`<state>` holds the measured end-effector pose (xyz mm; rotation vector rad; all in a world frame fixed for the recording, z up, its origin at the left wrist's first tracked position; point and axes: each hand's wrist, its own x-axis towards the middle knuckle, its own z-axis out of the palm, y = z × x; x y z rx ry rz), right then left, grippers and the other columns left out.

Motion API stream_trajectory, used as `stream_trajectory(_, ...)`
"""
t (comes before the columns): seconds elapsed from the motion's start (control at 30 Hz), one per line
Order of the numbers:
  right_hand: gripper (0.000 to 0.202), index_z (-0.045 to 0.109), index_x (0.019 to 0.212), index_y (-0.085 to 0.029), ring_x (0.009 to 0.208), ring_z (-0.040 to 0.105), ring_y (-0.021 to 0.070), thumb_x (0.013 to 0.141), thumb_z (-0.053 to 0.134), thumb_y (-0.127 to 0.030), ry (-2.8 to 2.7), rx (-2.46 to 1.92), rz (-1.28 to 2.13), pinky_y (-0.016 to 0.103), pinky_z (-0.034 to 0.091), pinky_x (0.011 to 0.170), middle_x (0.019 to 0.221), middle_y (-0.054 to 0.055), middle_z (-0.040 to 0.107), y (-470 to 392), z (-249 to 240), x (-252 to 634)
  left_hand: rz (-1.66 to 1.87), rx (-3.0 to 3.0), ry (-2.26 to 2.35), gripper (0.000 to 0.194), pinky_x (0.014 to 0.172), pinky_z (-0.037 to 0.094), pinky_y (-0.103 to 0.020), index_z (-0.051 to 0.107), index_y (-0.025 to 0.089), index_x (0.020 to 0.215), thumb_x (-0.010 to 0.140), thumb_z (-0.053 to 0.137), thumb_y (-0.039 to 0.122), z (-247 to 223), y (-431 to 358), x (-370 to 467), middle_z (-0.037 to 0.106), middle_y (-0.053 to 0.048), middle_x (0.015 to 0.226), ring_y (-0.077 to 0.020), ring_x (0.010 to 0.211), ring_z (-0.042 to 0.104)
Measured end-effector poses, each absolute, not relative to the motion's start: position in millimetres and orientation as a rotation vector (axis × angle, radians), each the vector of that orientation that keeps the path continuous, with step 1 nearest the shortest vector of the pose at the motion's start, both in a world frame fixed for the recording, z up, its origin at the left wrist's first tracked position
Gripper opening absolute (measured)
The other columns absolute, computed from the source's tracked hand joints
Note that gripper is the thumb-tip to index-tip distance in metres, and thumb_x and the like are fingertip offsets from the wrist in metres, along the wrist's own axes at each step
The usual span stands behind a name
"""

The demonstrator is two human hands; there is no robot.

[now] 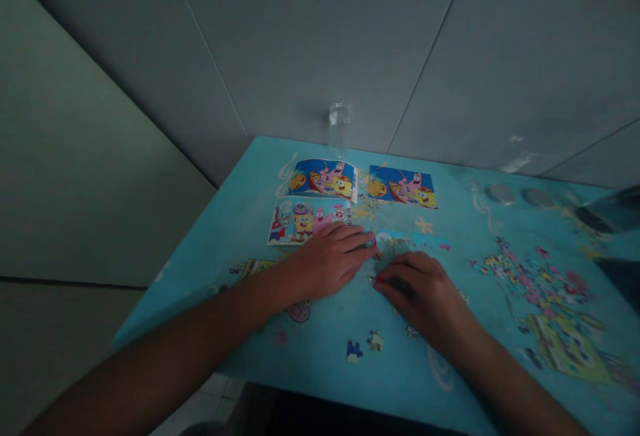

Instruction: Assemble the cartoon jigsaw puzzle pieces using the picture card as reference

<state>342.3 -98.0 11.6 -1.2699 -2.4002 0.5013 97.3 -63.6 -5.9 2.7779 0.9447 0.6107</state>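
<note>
My left hand (335, 259) lies palm down with its fingers stretched out, the tips touching the left end of a partly joined jigsaw puzzle (413, 239). Thumb and fingers of my right hand (423, 289) are pinched together at a small puzzle piece (372, 282), just in front of those fingertips. Some of the puzzle is hidden behind both hands. Nearer to me, a blue puzzle piece (354, 351) and a pale puzzle piece (375, 341) lie loose. Beyond my left hand is a picture sheet (295, 223) of cartoon characters, partly covered by the hand.
A second picture sheet (320, 179) and a blue cartoon picture (403, 187) lie farther back. A clear container (339, 126) stands by the wall. Many loose pieces (535, 279) are heaped at right, near round clear discs (501, 194) and a dark object (613, 213).
</note>
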Motion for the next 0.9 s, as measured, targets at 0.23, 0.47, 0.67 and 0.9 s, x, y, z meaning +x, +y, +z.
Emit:
stream_trajectory(0.23,0.007,0.071,0.096,-0.025,0.089,0.064,0.0242,0.093,0.07,-0.032,-2.393,-1.213,0.485,0.042,0.05,0.081,0.098,0.005,0.068,-93.7,1.2,349.2,0.552,2.799,0.951,0.038,0.118,0.036,-0.046,0.056,0.021,0.141,0.105,0.044,0.025,-2.5,-64.0,98.5,0.055,-0.005,0.15,-0.0233,0.141,0.045)
stream_trajectory(0.47,0.007,0.068,0.097,-0.027,0.09,0.066,0.0238,0.094,0.069,-0.033,-2.409,-1.225,0.508,0.042,0.049,0.082,0.096,0.003,0.071,-95.9,2.9,350.2,0.558,2.83,0.949,0.039,0.119,0.034,-0.046,0.055,0.021,0.142,0.105,0.043,0.027,-4.7,-63.3,98.3,0.054,-0.005,0.15,-0.0237,0.141,0.045)
stream_trajectory(0.67,0.006,0.068,0.092,-0.025,0.082,0.066,0.0214,0.095,0.068,-0.031,-2.386,-1.215,0.544,0.039,0.049,0.078,0.088,0.001,0.07,-97.3,5.8,348.2,0.589,2.832,0.939,0.038,0.118,0.035,-0.046,0.055,0.022,0.141,0.105,0.043,0.026,-7.3,-63.0,97.8,0.055,-0.005,0.15,-0.0237,0.14,0.046)
stream_trajectory(0.9,0.002,0.067,0.096,-0.026,0.087,0.066,0.0202,0.097,0.065,-0.026,-2.389,-1.125,0.625,0.038,0.05,0.081,0.093,0.0,0.07,-98.3,9.0,347.6,0.601,2.813,0.945,0.039,0.118,0.036,-0.046,0.054,0.022,0.142,0.105,0.044,0.025,-6.6,-63.4,98.4,0.055,-0.005,0.149,-0.0227,0.14,0.046)
